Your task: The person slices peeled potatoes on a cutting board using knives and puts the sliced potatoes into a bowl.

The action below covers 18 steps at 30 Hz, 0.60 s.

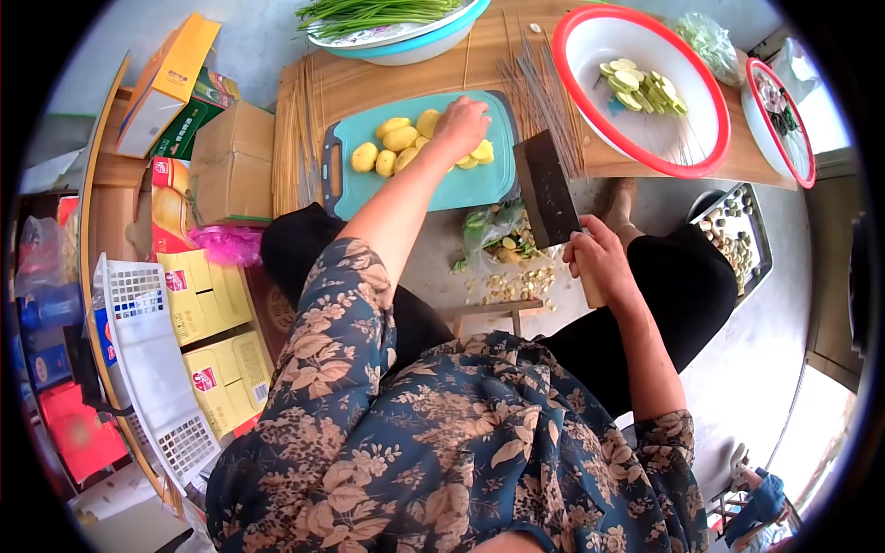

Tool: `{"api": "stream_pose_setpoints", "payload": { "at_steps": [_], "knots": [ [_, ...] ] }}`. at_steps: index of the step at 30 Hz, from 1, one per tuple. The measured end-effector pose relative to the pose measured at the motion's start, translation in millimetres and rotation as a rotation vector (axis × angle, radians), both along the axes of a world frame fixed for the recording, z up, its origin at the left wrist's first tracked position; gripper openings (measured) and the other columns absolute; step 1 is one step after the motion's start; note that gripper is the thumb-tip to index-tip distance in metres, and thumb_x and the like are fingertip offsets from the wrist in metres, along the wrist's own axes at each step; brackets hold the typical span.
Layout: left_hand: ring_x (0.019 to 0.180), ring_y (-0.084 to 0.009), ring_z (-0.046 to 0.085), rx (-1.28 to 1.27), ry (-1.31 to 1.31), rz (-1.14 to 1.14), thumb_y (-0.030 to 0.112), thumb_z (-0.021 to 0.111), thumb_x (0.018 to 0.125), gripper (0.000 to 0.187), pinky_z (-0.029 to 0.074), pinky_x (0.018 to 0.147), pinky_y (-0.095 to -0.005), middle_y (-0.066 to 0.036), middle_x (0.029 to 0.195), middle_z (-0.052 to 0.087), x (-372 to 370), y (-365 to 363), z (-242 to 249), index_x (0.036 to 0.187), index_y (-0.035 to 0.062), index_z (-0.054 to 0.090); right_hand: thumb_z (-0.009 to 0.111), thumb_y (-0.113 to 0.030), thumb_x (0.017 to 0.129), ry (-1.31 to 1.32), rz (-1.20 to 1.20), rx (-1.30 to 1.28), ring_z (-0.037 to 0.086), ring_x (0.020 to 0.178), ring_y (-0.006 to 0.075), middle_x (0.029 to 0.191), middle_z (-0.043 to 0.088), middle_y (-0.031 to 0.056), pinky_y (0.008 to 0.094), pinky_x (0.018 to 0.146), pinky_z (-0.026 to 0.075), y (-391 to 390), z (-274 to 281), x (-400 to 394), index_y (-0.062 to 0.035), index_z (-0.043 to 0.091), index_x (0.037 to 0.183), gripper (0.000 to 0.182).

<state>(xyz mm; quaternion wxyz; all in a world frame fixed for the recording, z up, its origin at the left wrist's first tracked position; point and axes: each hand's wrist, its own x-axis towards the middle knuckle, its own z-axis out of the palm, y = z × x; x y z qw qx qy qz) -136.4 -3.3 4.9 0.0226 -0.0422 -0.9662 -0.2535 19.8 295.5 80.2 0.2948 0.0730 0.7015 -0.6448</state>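
Whole peeled potatoes [400, 138] lie grouped on a turquoise cutting board [359, 192] on the wooden table. My left hand [464, 122] reaches over the board among them with fingers curled down; what is under the fingers is hidden. Cut potato pieces [481, 152] lie just below that hand, partly behind my wrist. My right hand [599, 258] is wrapped round the wooden handle of a cleaver [546, 184]. Its broad dark blade points up beside the board's right edge, with small bits stuck to it.
Thin skewers [544, 101] lie right of the board. A red-rimmed basin [590, 138] holds sliced green vegetable [645, 88]. Behind the board, green stalks [383, 11] fill another basin. Peelings [507, 286] litter the floor below. Cartons [230, 161] stand on the left.
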Motion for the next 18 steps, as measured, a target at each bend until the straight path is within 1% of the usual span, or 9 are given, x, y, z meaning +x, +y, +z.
{"api": "stream_pose_setpoints", "payload": {
  "at_steps": [1,3,7,9,11,13,14,16,18],
  "knots": [
    [0.116,-0.0369,0.06,0.002,0.001,0.001,0.028,0.06,0.093,0.031,0.048,0.099,-0.0465,-0.019,0.123,0.064,1.7,4.2,-3.1,0.115,0.007,0.07,0.053,-0.013,0.098,0.001,0.001,0.002,0.058,0.058,0.0126,0.074,0.063,0.0072,0.0261,0.054,0.046,-1.8,-2.8,-0.9,0.0002,0.058,0.114,0.021],
    [0.119,-0.0389,0.056,-0.156,0.009,0.038,0.035,0.066,0.091,0.037,0.046,0.101,-0.048,-0.019,0.124,0.061,13.1,12.7,-5.2,0.116,0.0082,0.07,0.051,-0.012,0.099,-0.108,-0.092,-0.241,0.057,0.057,0.014,0.074,0.063,0.008,0.0264,0.054,0.047,-5.5,-14.6,-4.0,-0.0034,0.057,0.109,0.015],
    [0.116,-0.0386,0.055,-0.198,-0.021,0.023,0.038,0.069,0.089,0.04,0.046,0.099,-0.0487,-0.017,0.12,0.06,39.5,19.8,5.2,0.115,0.0076,0.069,0.05,-0.011,0.098,-0.142,-0.067,-0.289,0.057,0.058,0.0153,0.076,0.063,0.0088,0.028,0.055,0.048,-16.9,-35.9,-7.0,-0.0052,0.056,0.109,0.013],
    [0.112,-0.0369,0.055,-0.144,-0.044,-0.01,0.037,0.071,0.088,0.042,0.048,0.094,-0.0482,-0.016,0.117,0.059,59.4,20.6,10.0,0.117,0.0067,0.068,0.051,-0.011,0.098,-0.17,-0.1,-0.309,0.058,0.058,0.0163,0.076,0.064,0.0092,0.029,0.056,0.049,-25.2,-50.5,-5.5,-0.0054,0.056,0.108,0.012],
    [0.111,-0.0357,0.055,-0.08,0.052,0.012,0.034,0.075,0.085,0.044,0.047,0.092,-0.0476,-0.015,0.117,0.058,84.2,21.4,1.7,0.119,0.0068,0.065,0.051,-0.011,0.099,-0.185,-0.14,-0.358,0.058,0.059,0.017,0.077,0.065,0.0096,0.0298,0.057,0.049,-33.5,-62.2,-3.7,-0.0058,0.055,0.107,0.011],
    [0.113,-0.0365,0.054,0.083,0.274,0.127,0.031,0.077,0.083,0.051,0.044,0.097,-0.0471,-0.015,0.12,0.057,110.7,21.3,1.2,0.125,0.0065,0.061,0.051,-0.011,0.099,-0.187,-0.15,-0.364,0.059,0.06,0.0174,0.079,0.065,0.0095,0.03,0.058,0.05,-40.2,-73.0,-1.5,-0.0063,0.055,0.107,0.01],
    [0.113,-0.0365,0.054,0.084,0.275,0.13,0.031,0.077,0.083,0.051,0.044,0.097,-0.0471,-0.015,0.12,0.057,123.1,22.1,-3.4,0.125,0.0065,0.061,0.051,-0.011,0.099,-0.183,-0.152,-0.373,0.059,0.06,0.0177,0.079,0.065,0.0094,0.0303,0.059,0.05,-41.4,-77.5,0.7,-0.0067,0.055,0.108,0.01],
    [0.12,-0.0386,0.05,0.029,0.374,0.245,0.032,0.079,0.082,0.062,0.039,0.103,-0.048,-0.018,0.13,0.053,139.0,22.7,-15.3,0.134,0.0056,0.055,0.051,-0.012,0.1,-0.178,-0.141,-0.408,0.06,0.062,0.018,0.081,0.066,0.0088,0.0311,0.059,0.051,-43.8,-87.9,2.9,-0.0077,0.054,0.109,0.011],
    [0.124,-0.04,0.047,0.074,0.363,0.267,0.031,0.08,0.081,0.067,0.037,0.106,-0.0493,-0.02,0.135,0.049,140.3,24.9,-22.1,0.136,0.006,0.052,0.051,-0.013,0.1,-0.186,-0.14,-0.413,0.061,0.062,0.018,0.081,0.066,0.0087,0.0313,0.059,0.051,-45.1,-94.0,3.6,-0.0079,0.054,0.11,0.011]
  ]
}}
